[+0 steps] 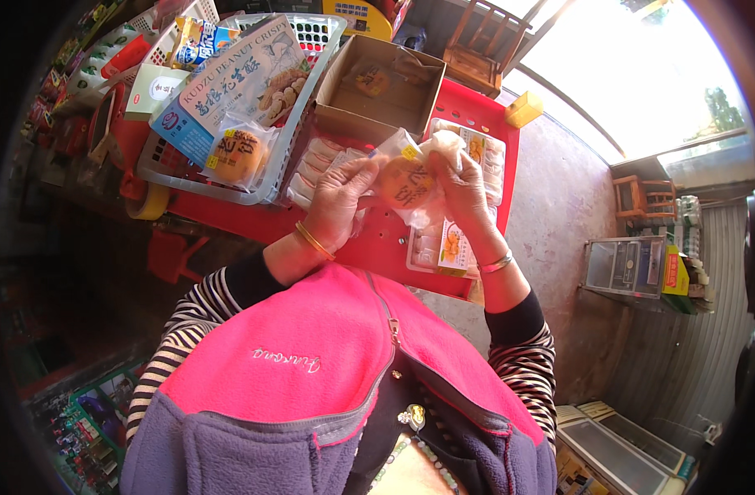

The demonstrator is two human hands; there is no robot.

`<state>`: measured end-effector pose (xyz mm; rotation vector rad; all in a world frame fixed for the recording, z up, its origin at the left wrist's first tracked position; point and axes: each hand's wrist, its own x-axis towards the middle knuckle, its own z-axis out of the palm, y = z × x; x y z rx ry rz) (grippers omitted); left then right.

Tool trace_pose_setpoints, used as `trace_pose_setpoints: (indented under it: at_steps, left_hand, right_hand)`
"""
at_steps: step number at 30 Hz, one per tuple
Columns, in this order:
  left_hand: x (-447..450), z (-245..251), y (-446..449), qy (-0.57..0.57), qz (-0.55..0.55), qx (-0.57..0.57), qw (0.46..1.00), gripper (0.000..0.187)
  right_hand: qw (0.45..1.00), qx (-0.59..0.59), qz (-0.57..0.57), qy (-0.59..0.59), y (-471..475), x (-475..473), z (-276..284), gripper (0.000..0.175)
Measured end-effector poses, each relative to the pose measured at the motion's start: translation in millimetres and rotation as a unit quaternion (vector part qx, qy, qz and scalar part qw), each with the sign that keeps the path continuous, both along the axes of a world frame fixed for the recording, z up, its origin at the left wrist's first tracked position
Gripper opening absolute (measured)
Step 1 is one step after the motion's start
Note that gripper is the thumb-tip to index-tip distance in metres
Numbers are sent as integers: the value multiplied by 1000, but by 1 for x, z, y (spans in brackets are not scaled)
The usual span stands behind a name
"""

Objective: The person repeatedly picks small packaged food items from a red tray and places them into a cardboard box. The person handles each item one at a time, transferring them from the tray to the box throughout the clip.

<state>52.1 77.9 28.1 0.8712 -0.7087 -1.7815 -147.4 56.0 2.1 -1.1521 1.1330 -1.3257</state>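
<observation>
Between my hands, above a red plastic table (pixel 377 244), is a round pastry in a clear printed wrapper (pixel 408 182). My left hand (pixel 346 192) pinches the wrapper's left edge between thumb and fingers. Its right edge is gripped by my right hand (pixel 464 185), with crumpled whitish plastic at the fingertips. A similar wrapped pastry (pixel 236 151) rests in the clear plastic basket (pixel 269 185) at the left. Behind my hands stands an open cardboard box (pixel 377 120) holding another wrapped pastry (pixel 372 79). Packs of wrapped pastries lie beneath and beside both hands.
A large peanut crisp box (pixel 229 93) leans in the basket. Yellow tape (pixel 148 203) sits at the table's left edge, a small yellow box (pixel 524 110) at its far right corner. Wooden chairs (pixel 482 52) stand beyond, and a glass case (pixel 625 266) stands at the right.
</observation>
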Motion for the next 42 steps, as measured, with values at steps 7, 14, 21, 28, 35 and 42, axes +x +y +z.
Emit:
trace_pose_setpoints:
  at_steps: [7, 14, 21, 28, 35, 42]
  left_hand:
    - [10, 19, -7, 51, -218, 24, 974, 20]
    - [5, -12, -5, 52, -179, 68, 980, 20]
    - [10, -13, -7, 51, -72, 46, 995, 23]
    - [3, 5, 1, 46, -146, 34, 988, 19]
    - [15, -6, -6, -14, -215, 12, 977, 21]
    - [19, 18, -16, -177, -337, -21, 924, 28]
  right_hand:
    - [998, -3, 32, 54, 5, -9, 17, 18]
    - [979, -70, 37, 186, 4, -7, 15, 14]
    - [998, -3, -9, 56, 1, -12, 20, 22]
    - [997, -3, 28, 72, 12, 4, 5, 22]
    - [979, -43, 3, 197, 13, -4, 23, 23]
    - [945, -65, 61, 314, 27, 8, 51, 24]
